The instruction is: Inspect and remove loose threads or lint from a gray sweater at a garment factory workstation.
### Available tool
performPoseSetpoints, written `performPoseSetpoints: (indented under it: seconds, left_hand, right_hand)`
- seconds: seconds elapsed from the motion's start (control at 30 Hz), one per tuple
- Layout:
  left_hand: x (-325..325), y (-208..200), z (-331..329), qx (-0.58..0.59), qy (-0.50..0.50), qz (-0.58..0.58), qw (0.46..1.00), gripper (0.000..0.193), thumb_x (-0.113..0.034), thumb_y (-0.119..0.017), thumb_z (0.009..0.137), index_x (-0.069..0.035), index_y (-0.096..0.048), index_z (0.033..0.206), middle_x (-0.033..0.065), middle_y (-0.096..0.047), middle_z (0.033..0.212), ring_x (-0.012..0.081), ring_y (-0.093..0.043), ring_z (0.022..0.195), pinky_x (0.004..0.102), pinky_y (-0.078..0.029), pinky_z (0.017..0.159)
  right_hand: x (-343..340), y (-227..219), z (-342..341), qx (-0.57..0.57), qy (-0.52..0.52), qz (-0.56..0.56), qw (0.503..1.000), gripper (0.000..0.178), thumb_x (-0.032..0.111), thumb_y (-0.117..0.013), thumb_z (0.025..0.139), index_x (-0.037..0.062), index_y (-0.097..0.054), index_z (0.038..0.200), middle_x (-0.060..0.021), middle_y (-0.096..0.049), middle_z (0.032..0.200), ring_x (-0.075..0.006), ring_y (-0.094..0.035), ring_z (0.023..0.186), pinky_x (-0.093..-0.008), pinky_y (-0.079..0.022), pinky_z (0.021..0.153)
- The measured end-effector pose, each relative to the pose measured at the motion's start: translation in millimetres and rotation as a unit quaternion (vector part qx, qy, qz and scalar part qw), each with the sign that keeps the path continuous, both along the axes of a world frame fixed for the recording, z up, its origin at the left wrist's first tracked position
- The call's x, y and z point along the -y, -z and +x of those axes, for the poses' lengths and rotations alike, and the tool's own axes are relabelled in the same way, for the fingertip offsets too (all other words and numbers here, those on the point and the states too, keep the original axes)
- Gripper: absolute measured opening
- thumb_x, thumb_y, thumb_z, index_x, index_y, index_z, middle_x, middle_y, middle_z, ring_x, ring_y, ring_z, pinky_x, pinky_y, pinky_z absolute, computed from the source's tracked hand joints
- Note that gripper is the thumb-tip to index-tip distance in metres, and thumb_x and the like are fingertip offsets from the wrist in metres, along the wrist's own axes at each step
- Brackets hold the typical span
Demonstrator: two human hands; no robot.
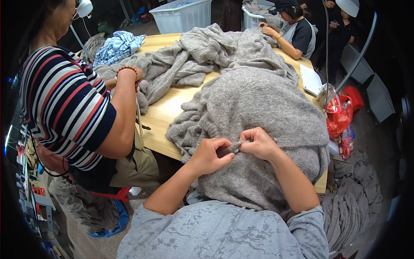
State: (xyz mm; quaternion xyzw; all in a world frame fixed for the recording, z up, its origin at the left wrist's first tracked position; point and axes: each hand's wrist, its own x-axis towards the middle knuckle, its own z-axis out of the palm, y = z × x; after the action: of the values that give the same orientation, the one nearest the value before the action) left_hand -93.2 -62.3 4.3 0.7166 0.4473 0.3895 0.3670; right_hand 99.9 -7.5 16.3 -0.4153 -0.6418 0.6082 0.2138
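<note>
Grey knit (pixel 267 101), bulk on the far side
My left hand (pixel 210 154) and right hand (pixel 260 144) both pinch it — small bit between them.

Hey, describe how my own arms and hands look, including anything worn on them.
Your left hand and right hand are bare; no gloves, watch or bracelet show. Short sleeves of a pale grey-blue shirt, with darker blotchy marks, leave both forearms uncovered.

Fabric (pixel 267 95) lies on the table (pixel 166 116), bins (pixel 183 20) behind.
</note>
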Motion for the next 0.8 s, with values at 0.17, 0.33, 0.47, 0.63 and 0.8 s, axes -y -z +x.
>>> performPoseSetpoints:
  seconds: [0.17, 0.33, 0.47, 0.63, 0.8]
  left_hand:
    - [0.0, -2.9, 5.1, -0.005, -0.025, 0.015, 1.0, 0.014, -0.007, -0.065, 0.07, 0.003, -0.062, 0.081, 0.0071, -0.06, 0.067, 0.0097, -0.054, 0.058, 0.0243, -0.043, 0.054]
    - [-3.7, -1.3, 3.5, -0.02, 0.004, 0.043, 0.999, 0.012, -0.004, -0.06, 0.07, 0.002, -0.062, 0.08, 0.0076, -0.06, 0.066, 0.0107, -0.053, 0.056, 0.0253, -0.042, 0.053]
    - [-12.7, -0.6, -5.1, -0.005, 0.099, -0.013, 0.995, 0.01, -0.003, -0.058, 0.071, 0.001, -0.062, 0.08, 0.005, -0.057, 0.062, 0.0076, -0.051, 0.056, 0.0245, -0.04, 0.051]
    - [-21.5, 5.8, -4.7, 0.131, 0.1, -0.186, 0.969, 0.008, -0.006, -0.061, 0.075, -0.001, -0.063, 0.081, -0.0051, -0.053, 0.061, 0.002, -0.044, 0.058, 0.0208, -0.037, 0.053]
    - [-17.5, 8.5, -7.8, 0.101, 0.092, -0.136, 0.981, 0.008, -0.004, -0.061, 0.078, -0.001, -0.063, 0.085, -0.0062, -0.054, 0.067, 0.0004, -0.045, 0.061, 0.0178, -0.036, 0.054]
  right_hand:
    - [2.0, -1.5, 0.1, -0.011, 0.006, 0.001, 1.0, 0.005, 0.001, -0.059, 0.069, 0.0031, -0.057, 0.065, 0.0065, -0.049, 0.057, -0.0016, -0.039, 0.053, -0.0212, -0.028, 0.047]
    - [2.7, -2.6, 4.2, 0.027, -0.045, 0.025, 0.998, 0.007, 0.005, -0.06, 0.069, 0.0031, -0.058, 0.063, 0.0053, -0.049, 0.055, -0.0024, -0.039, 0.05, -0.0225, -0.029, 0.046]
    - [0.8, -1.0, 2.8, -0.036, -0.067, -0.063, 0.995, 0.008, 0.005, -0.06, 0.069, 0.0042, -0.058, 0.062, 0.006, -0.049, 0.055, -0.0017, -0.038, 0.05, -0.0219, -0.028, 0.046]
    - [3.3, -2.5, 1.2, -0.036, -0.011, -0.051, 0.998, 0.009, 0.006, -0.062, 0.07, 0.0048, -0.057, 0.061, 0.007, -0.048, 0.055, -0.0014, -0.037, 0.05, -0.0218, -0.027, 0.046]
    - [7.3, -2.8, 3.4, 0.001, -0.033, -0.01, 0.999, 0.009, 0.005, -0.063, 0.07, 0.0044, -0.057, 0.063, 0.0069, -0.049, 0.056, -0.001, -0.038, 0.052, -0.0213, -0.027, 0.047]
